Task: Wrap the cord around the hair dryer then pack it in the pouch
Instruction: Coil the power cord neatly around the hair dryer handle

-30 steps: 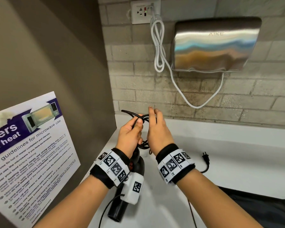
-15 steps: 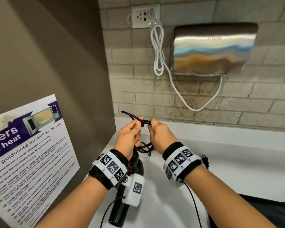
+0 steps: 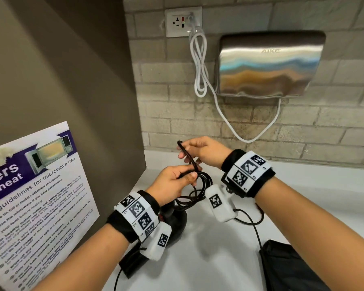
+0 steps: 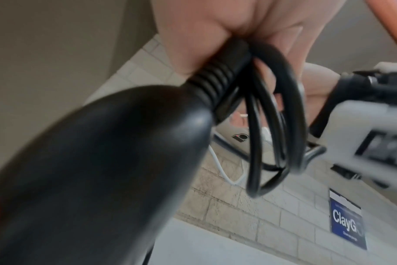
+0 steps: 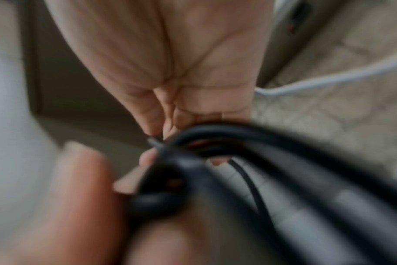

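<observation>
We are mid-coil: our left hand (image 3: 172,183) clamps the cord (image 3: 200,185) loops above the hair dryer (image 3: 172,221); our right hand (image 3: 202,151) pinches the next loop; next, lay it onto the bundle.

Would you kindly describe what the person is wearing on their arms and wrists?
Both forearms are bare, with no sleeves. Each wrist has a black band carrying white panels printed with black square markers. A white camera block with its own marker hangs from each, trailing a thin black cable.
</observation>
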